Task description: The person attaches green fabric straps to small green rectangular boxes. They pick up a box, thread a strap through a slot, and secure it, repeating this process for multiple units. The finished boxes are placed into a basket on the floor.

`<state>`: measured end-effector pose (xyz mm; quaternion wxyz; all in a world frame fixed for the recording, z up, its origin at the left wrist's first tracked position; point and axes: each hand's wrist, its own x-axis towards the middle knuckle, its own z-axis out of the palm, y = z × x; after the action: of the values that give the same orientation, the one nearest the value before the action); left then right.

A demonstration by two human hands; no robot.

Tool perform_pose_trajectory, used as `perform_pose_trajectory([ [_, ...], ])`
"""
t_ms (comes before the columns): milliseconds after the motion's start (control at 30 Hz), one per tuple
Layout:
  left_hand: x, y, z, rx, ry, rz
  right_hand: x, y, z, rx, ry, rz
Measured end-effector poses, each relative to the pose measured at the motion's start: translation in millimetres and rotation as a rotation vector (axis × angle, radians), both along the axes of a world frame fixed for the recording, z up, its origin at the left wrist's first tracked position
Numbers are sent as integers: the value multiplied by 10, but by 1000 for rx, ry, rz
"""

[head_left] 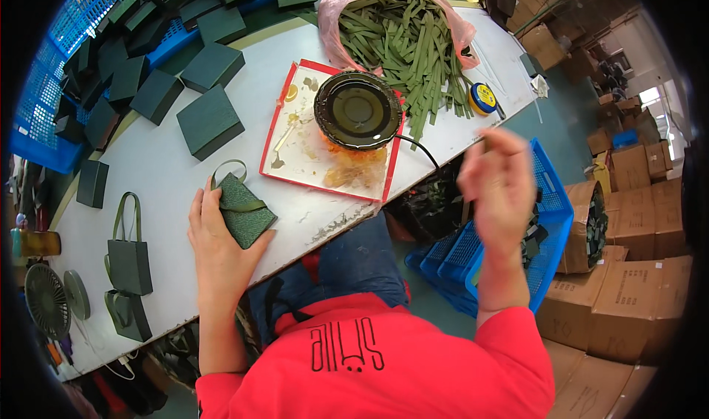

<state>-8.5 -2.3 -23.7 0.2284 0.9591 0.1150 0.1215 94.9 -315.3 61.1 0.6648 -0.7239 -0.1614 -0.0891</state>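
My left hand is closed round a small dark green textured box piece, with the thumb along its lower edge. A green ribbon lies across this piece and a ribbon loop stands up from its top. Off to the right, past the table's edge, my right hand is raised and smeared by motion; whether its fingers hold anything cannot be made out. Between the hands a black round pot of dark liquid sits on a red-rimmed, stained white tray. Cut green ribbons spill from a pink plastic bag behind it.
Several green boxes fill the table's far left, partly in a blue crate. Two boxes with ribbon handles stand near a small fan. A blue-yellow tin sits far right. A blue crate and cartons stand right.
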Motion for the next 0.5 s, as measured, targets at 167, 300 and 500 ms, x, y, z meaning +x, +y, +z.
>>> perform_pose_trajectory([
  [167, -1, 32, -46, 32, -42, -42, -110, 310, -658, 206, 585, 126],
  [300, -3, 63, -26, 39, -31, -72, -34, 416, -844, 314, 610, 98],
  [500, -4, 76, -51, 35, -45, -82, 135, 484, -815, 401, 641, 79],
])
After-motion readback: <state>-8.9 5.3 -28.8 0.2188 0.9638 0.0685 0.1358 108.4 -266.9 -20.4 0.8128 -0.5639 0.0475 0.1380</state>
